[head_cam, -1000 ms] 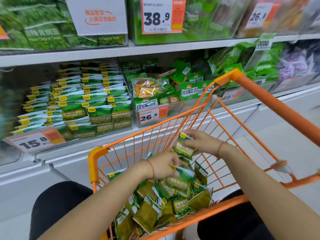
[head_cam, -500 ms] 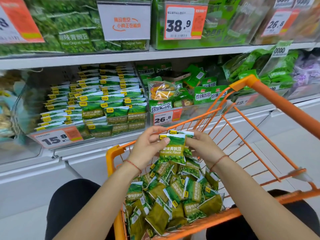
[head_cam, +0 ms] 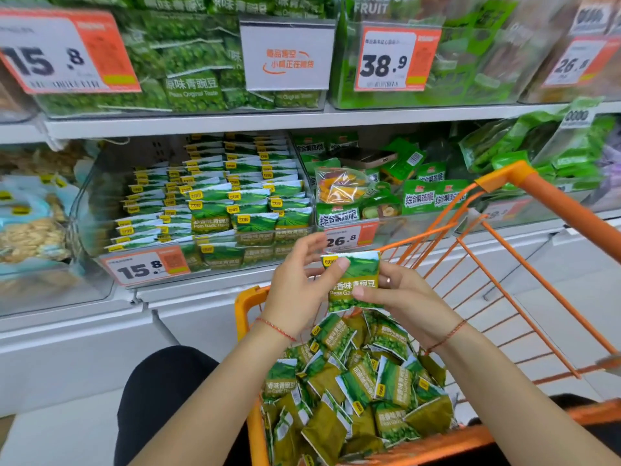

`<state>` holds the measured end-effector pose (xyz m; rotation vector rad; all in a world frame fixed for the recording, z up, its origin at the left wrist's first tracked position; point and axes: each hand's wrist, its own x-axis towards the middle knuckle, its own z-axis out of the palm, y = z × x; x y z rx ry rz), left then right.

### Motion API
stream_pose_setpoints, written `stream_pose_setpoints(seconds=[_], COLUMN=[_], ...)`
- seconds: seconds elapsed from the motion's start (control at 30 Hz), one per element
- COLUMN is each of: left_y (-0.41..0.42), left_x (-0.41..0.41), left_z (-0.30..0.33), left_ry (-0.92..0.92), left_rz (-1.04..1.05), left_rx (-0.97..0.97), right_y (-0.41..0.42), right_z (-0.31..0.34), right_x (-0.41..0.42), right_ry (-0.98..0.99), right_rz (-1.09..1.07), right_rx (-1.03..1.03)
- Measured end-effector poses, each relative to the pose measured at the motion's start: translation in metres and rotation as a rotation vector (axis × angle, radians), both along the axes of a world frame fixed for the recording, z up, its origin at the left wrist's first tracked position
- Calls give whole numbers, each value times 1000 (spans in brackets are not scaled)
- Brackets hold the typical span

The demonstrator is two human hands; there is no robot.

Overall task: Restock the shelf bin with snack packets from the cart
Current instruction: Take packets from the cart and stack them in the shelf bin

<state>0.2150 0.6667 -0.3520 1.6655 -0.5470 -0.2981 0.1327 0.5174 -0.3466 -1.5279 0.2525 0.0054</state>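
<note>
A small stack of green garlic-pea snack packets (head_cam: 356, 284) is held upright above the orange cart (head_cam: 541, 193). My left hand (head_cam: 299, 290) pinches the stack's top left corner with the thumb, other fingers spread behind. My right hand (head_cam: 400, 297) grips its right side, thumb across the front. Below, a loose pile of the same packets (head_cam: 359, 388) fills the cart's near end. The clear shelf bin (head_cam: 100, 183) with the 15.8 price tag (head_cam: 148, 267) sits to the left, holding rows of matching packets (head_cam: 228, 203).
A neighbouring bin with mixed veggie-crisp packs (head_cam: 339, 213) and a 26.8 tag (head_cam: 349, 238) stands right behind my hands. The upper shelf (head_cam: 201, 124) overhangs the bins. A bin of pale snacks (head_cam: 30, 230) is at the left. My dark-clothed knee (head_cam: 161, 395) is below left.
Both hands have lifted packets out of the cart pile and brought them together into one stack, raised toward the shelf. The view has shifted closer to the bins.
</note>
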Motion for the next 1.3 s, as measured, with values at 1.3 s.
stream_pose_setpoints(seconds=[1.3], left_y=[114], left_x=[137], left_z=[7], left_ry=[-290], left_rz=[300], left_rx=[562], right_y=[101], right_z=[31], right_x=[140], right_ry=[-235], right_rz=[-9], right_rx=[-766])
